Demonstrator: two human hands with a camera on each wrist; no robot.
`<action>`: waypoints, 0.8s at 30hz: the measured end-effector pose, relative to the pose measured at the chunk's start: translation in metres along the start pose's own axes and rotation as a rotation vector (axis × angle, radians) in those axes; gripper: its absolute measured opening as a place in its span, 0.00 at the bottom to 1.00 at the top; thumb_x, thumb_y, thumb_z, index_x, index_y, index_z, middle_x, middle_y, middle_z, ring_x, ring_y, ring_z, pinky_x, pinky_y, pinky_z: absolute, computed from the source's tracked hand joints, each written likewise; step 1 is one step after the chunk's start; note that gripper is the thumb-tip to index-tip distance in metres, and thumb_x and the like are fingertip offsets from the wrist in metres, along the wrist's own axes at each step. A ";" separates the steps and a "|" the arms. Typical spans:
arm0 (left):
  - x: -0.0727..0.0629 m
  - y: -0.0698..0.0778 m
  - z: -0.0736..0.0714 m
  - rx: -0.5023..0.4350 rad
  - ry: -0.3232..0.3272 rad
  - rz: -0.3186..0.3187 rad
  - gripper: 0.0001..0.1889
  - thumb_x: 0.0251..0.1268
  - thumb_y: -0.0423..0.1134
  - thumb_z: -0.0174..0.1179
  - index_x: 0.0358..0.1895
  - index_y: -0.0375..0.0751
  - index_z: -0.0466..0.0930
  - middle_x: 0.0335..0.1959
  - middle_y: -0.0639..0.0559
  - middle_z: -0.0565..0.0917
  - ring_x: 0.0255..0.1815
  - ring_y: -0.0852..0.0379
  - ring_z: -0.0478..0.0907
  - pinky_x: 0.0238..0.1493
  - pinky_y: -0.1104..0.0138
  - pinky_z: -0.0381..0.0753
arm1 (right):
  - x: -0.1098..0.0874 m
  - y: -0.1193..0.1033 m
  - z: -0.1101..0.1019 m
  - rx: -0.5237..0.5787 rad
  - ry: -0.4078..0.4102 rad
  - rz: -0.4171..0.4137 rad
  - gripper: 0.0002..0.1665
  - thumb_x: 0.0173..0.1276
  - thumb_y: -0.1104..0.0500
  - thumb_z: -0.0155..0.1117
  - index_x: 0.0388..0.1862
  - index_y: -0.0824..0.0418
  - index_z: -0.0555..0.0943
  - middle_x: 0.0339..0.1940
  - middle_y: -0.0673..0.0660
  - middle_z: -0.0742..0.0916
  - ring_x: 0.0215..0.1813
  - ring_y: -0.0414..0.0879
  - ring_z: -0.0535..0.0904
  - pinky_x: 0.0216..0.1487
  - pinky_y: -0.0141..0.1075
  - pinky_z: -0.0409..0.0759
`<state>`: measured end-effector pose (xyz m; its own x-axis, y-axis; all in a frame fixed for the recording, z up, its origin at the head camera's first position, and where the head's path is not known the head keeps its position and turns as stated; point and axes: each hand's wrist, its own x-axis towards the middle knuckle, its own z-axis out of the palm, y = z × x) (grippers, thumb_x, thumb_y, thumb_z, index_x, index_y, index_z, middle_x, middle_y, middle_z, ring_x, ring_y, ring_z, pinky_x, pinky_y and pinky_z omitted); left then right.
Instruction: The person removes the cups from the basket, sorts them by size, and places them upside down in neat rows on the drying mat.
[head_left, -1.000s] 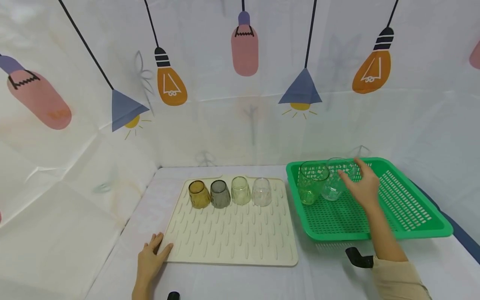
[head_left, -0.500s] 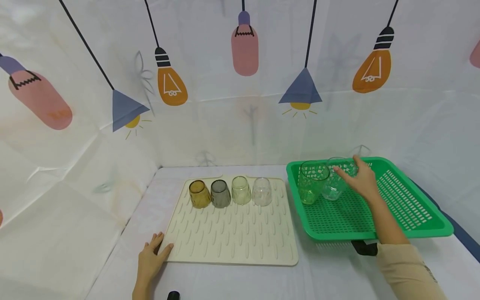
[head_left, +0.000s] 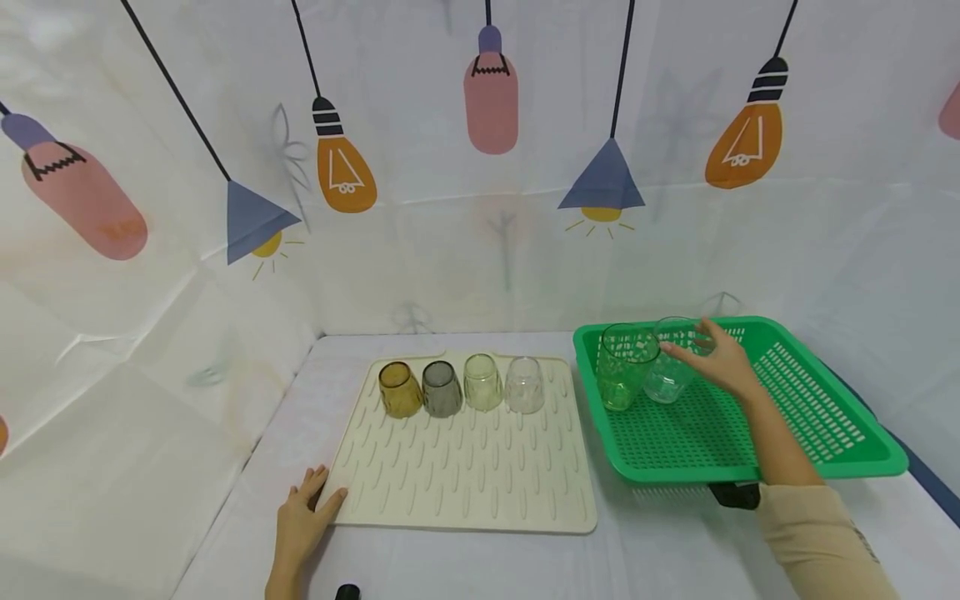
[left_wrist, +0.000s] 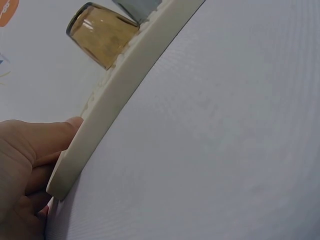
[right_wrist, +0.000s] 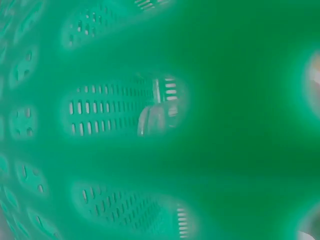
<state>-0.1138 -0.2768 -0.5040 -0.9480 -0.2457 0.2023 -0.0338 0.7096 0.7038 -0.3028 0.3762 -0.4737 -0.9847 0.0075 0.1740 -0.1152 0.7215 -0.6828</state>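
A cream drying mat (head_left: 465,475) lies on the table, and my left hand (head_left: 298,525) holds its near left corner. In the left wrist view the thumb (left_wrist: 65,132) is over the mat's edge, with curled fingers beside the corner. Inside the green basket (head_left: 697,442), a tall clear glass (head_left: 663,382) stands beside a tall green glass (head_left: 618,390). My right hand (head_left: 723,362) has its thumb and fingers round the clear glass near its rim. The right wrist view is mostly filled by the basket's blurred green lattice (right_wrist: 250,115), which hides the hand.
Along the mat's far edge stand an amber glass (head_left: 399,390), a grey glass (head_left: 441,389), a pale yellow-green glass (head_left: 482,382) and a small clear glass (head_left: 524,386). A white cloth with printed lamps (head_left: 491,100) hangs behind the table.
My right hand has moved slightly left, bringing thumb and fingers closer round the clear glass, and its forearm has swung right. The left hand and the glasses stay put.
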 end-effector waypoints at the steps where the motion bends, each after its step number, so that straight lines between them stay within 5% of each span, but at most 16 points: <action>1: 0.000 0.000 0.000 0.000 0.001 0.001 0.27 0.55 0.35 0.65 0.54 0.18 0.71 0.58 0.30 0.73 0.65 0.33 0.62 0.67 0.43 0.54 | 0.005 0.012 0.002 0.009 -0.013 -0.005 0.62 0.60 0.34 0.61 0.77 0.53 0.36 0.74 0.70 0.56 0.65 0.72 0.62 0.41 0.65 0.74; 5: 0.000 0.000 0.000 0.001 0.005 0.007 0.27 0.54 0.35 0.65 0.54 0.18 0.72 0.57 0.30 0.73 0.65 0.32 0.62 0.66 0.42 0.55 | 0.002 0.012 0.001 0.045 -0.041 -0.017 0.64 0.58 0.38 0.66 0.77 0.54 0.34 0.74 0.70 0.54 0.67 0.71 0.60 0.48 0.67 0.71; 11: 0.000 -0.001 0.001 -0.001 0.011 0.010 0.27 0.54 0.35 0.65 0.54 0.19 0.72 0.57 0.30 0.73 0.64 0.33 0.63 0.66 0.42 0.56 | -0.038 -0.076 -0.017 0.117 -0.074 0.016 0.64 0.59 0.45 0.68 0.75 0.65 0.34 0.71 0.78 0.53 0.67 0.76 0.55 0.54 0.69 0.65; 14: 0.000 -0.001 0.000 -0.006 0.010 -0.006 0.27 0.55 0.35 0.65 0.54 0.19 0.72 0.58 0.31 0.73 0.65 0.33 0.62 0.67 0.43 0.55 | -0.045 -0.096 -0.018 0.115 -0.057 0.017 0.65 0.58 0.48 0.69 0.74 0.69 0.34 0.68 0.80 0.56 0.66 0.76 0.56 0.54 0.69 0.65; 21: -0.001 0.001 0.001 -0.028 0.022 -0.020 0.27 0.54 0.35 0.66 0.54 0.18 0.72 0.58 0.31 0.73 0.65 0.34 0.62 0.68 0.43 0.54 | -0.035 -0.072 -0.009 0.073 0.035 0.054 0.65 0.53 0.42 0.72 0.76 0.62 0.42 0.69 0.74 0.63 0.66 0.69 0.61 0.42 0.68 0.69; 24: -0.001 0.000 0.001 -0.024 0.020 -0.032 0.27 0.55 0.35 0.65 0.54 0.19 0.72 0.58 0.30 0.72 0.66 0.34 0.62 0.68 0.44 0.53 | -0.037 -0.072 -0.010 0.086 0.044 0.054 0.66 0.53 0.42 0.72 0.76 0.62 0.40 0.69 0.74 0.62 0.67 0.69 0.60 0.46 0.68 0.68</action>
<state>-0.1129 -0.2756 -0.5048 -0.9400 -0.2813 0.1931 -0.0558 0.6851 0.7263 -0.2570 0.3309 -0.4235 -0.9832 0.0763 0.1655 -0.0753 0.6570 -0.7502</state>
